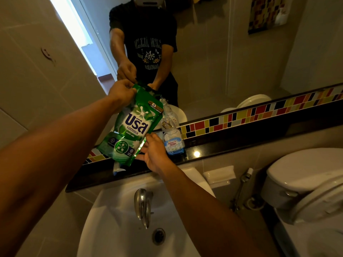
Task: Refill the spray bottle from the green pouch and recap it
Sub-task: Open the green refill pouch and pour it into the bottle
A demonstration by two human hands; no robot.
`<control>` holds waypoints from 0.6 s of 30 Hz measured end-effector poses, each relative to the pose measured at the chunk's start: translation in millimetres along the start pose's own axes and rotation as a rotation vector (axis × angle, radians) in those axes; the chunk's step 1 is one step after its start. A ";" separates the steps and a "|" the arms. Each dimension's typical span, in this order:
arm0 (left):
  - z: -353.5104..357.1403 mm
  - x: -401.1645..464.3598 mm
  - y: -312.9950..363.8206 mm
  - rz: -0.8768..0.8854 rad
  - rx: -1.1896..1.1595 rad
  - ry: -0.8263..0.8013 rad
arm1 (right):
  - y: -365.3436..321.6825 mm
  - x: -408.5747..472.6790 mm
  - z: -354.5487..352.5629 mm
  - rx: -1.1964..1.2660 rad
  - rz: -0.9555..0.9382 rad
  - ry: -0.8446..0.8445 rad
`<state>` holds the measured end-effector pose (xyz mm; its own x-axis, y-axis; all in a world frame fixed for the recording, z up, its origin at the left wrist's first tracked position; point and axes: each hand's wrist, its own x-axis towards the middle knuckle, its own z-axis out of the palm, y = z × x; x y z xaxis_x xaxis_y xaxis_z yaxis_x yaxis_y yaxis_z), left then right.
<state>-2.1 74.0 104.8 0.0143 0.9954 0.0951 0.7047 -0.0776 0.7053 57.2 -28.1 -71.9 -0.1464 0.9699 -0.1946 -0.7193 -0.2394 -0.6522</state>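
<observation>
The green pouch [132,125] hangs tilted above the dark ledge, its upper right corner leaning toward the mouth of the clear spray bottle [173,140]. My left hand [121,91] pinches the pouch's top edge. My right hand [155,153] supports the pouch's lower right edge, fingers partly spread, just left of the bottle. The bottle stands upright on the ledge with no cap on, a little blue liquid at its bottom. A white and blue object [118,168], possibly the spray head, lies on the ledge under the pouch, partly hidden.
The black ledge [232,145] runs below a mirror with a coloured tile strip [259,111]. Beneath are a white sink [115,229] with a chrome tap [143,206], a soap dish [220,176], a bidet sprayer [245,179], and a toilet [306,184] at right.
</observation>
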 end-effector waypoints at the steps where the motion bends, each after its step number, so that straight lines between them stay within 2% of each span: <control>1: 0.2 0.5 -0.1 -0.002 -0.004 0.000 | -0.2 0.2 0.1 0.001 0.002 0.003; 18: 2.0 2.5 -0.8 -0.006 0.027 -0.004 | -0.6 0.8 1.2 0.003 0.014 0.015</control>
<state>-1.2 76.7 103.1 0.0131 0.9960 0.0885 0.7235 -0.0706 0.6867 56.7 -27.1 -70.8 -0.1463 0.9658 -0.2140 -0.7191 -0.2524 -0.6474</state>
